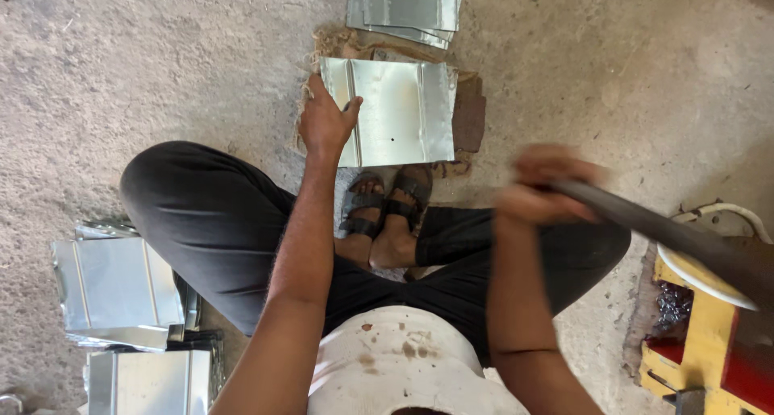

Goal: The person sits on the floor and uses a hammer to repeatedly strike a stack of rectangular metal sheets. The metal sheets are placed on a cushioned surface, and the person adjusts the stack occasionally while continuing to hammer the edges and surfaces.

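I sit cross-legged on a concrete floor. My left hand (325,123) presses down on the left edge of a shiny folded metal sheet (399,110), which lies flat on a worn piece of sacking and wood in front of my sandalled feet (387,205). Raised at the right and blurred by motion, my right hand (542,187) grips the end of a long dark bar or hammer handle (669,233) that runs off to the lower right.
More metal sheets are stacked at the top (407,8). Folded metal boxes (121,290) lie at my left. A yellow and red stand (709,342) with a white round plate and a cable sits at the right.
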